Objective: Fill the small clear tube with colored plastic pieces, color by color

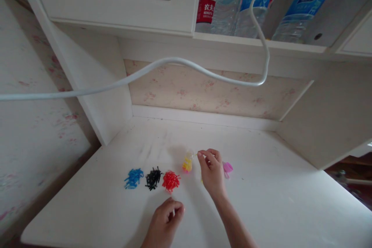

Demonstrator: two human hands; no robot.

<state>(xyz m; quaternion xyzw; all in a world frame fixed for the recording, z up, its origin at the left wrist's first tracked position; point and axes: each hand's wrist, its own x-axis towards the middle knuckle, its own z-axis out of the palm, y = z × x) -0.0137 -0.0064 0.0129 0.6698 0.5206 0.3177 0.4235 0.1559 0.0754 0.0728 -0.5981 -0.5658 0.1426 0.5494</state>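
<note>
Three small heaps of short plastic pieces lie in a row on the white desk (261, 201): blue (133, 178), black (153, 178) and red (171, 180). A small clear bottle (187, 162) with yellow and pink pieces in it stands just right of the red heap. My right hand (211, 171) hovers beside the bottle, fingers pinched together near its mouth on something too small to name. A pink heap (227, 168) shows partly behind that hand. My left hand (166, 221) rests near the front edge below the red heap, fingers curled with a small pale bit between them.
A white cable (174, 62) hangs across the view in front of the floral back panel. Above, a shelf holds several plastic water bottles (232, 4). White cabinet walls close in the desk on both sides; the desk's front edge is near my left hand.
</note>
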